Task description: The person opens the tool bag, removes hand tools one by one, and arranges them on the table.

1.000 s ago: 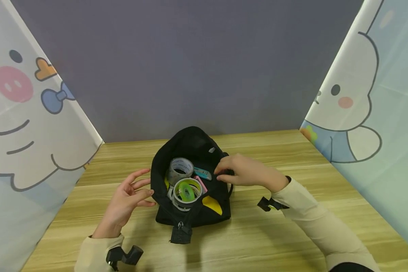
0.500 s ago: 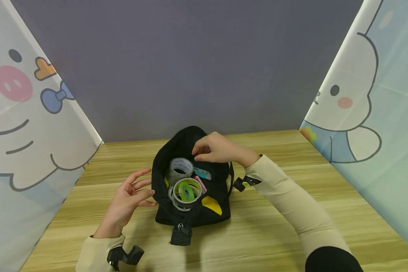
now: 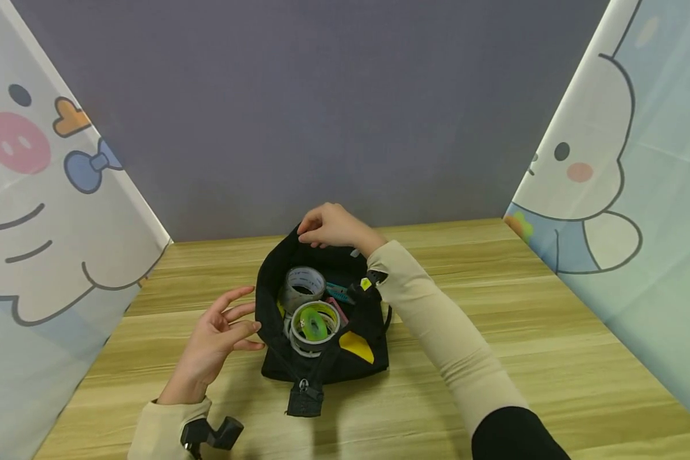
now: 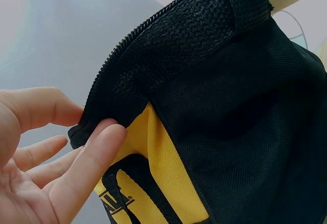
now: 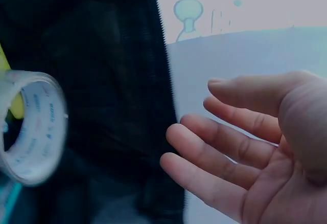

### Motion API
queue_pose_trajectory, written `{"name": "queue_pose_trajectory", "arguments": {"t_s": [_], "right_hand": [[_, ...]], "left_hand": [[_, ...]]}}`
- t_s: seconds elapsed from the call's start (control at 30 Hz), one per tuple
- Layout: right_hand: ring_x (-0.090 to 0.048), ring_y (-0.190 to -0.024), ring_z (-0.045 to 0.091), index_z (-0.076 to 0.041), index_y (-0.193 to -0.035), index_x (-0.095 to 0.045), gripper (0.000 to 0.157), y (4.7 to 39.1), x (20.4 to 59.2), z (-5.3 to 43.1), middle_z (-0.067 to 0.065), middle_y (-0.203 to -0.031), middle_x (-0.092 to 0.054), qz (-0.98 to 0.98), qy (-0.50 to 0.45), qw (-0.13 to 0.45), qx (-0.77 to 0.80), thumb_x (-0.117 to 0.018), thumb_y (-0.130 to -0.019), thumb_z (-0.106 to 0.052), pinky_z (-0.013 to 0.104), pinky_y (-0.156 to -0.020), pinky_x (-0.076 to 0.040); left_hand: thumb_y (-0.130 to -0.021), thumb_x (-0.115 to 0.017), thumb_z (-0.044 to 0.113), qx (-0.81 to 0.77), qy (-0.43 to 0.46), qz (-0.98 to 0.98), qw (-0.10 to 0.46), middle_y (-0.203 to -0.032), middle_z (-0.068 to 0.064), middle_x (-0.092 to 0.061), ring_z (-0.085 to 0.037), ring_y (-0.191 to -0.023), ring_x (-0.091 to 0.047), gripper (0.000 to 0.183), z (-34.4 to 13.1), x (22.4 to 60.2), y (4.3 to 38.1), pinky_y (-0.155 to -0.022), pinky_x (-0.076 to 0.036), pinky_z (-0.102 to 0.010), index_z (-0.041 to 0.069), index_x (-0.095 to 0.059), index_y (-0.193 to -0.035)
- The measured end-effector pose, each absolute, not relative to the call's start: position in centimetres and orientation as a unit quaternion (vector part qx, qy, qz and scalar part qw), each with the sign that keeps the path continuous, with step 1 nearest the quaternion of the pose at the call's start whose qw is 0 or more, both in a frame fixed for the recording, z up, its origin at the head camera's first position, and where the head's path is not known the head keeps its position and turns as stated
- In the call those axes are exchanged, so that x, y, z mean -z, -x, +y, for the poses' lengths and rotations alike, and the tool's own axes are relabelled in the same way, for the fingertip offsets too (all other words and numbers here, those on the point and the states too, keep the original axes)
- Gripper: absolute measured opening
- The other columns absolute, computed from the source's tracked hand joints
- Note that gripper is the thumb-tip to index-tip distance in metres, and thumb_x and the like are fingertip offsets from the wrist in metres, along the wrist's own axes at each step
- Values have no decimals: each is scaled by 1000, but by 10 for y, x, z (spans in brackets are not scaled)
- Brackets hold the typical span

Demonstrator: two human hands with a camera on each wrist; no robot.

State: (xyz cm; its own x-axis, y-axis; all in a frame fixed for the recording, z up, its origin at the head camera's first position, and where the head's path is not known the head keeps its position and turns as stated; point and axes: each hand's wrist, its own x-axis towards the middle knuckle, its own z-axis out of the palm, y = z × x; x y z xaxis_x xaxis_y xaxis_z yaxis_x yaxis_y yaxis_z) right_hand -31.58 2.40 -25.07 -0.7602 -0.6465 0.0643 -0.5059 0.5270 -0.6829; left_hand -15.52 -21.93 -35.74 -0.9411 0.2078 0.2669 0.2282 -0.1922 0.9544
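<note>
A black zippered bag (image 3: 276,306) with yellow panels gapes upward on the table. My left hand (image 3: 209,345) pinches its left rim between thumb and a finger; the other fingers stay loose, as the left wrist view shows beside the bag's zipper edge (image 4: 115,55). Over the far rim is my right hand (image 3: 336,227), its fingers relaxed and holding nothing; in the right wrist view its fingertips lie close to the zipper, contact unclear. Inside the bag sit a clear tape roll (image 3: 305,284), a second roll (image 3: 316,348) with a green tape ring (image 3: 313,324) in it, and a partly hidden teal item (image 3: 338,292).
A wood-grain table (image 3: 494,319) carries the bag. A dark grey panel (image 3: 345,115) stands behind, with cartoon-printed panels at the left (image 3: 11,217) and right (image 3: 667,191). A zipper-end tab (image 3: 305,401) hangs from the bag's near side.
My right hand has moved from the bag's right side, up and left across the opening, to its far rim. My left hand keeps its place on the left rim.
</note>
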Motion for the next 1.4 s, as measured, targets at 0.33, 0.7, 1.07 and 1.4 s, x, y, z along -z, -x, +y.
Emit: {"name": "queue_pose_trajectory", "arguments": {"t_s": [0.33,0.7,1.07,1.4], "right_hand": [[-69,-94,26,0,-126,-65,33,334,306,15,14,-116,-68,872,232,182,390,-68,-95,-14,38,-80,-60],[-61,-113,35,4,-143,-48,44,329,342,12,21,-142,-50,879,184,245,366,-53,-103,-12,38,-80,-60],[-65,-97,36,5,-142,-46,41,332,350,14,23,-132,-52,829,141,289,457,-50,-102,0,42,-78,-61],[-69,-75,28,10,-126,-60,33,332,350,15,21,-107,-65,810,156,269,498,-62,-93,7,41,-75,-62]], "left_hand": [[-90,-55,-18,755,175,-632,4,-112,-2,-69,-16,-80,-71,56,-220,359,156,-61,-62,-39,14,-52,-135],[-88,-56,-20,763,166,-624,6,-113,-4,-69,-18,-79,-71,58,-221,361,155,-60,-62,-39,15,-54,-134],[-89,-56,-19,762,168,-626,5,-114,-2,-69,-18,-80,-71,57,-222,361,156,-61,-62,-40,16,-52,-134],[-89,-56,-18,767,163,-621,3,-112,0,-70,-17,-80,-71,56,-223,363,155,-61,-62,-37,17,-52,-133]]}}
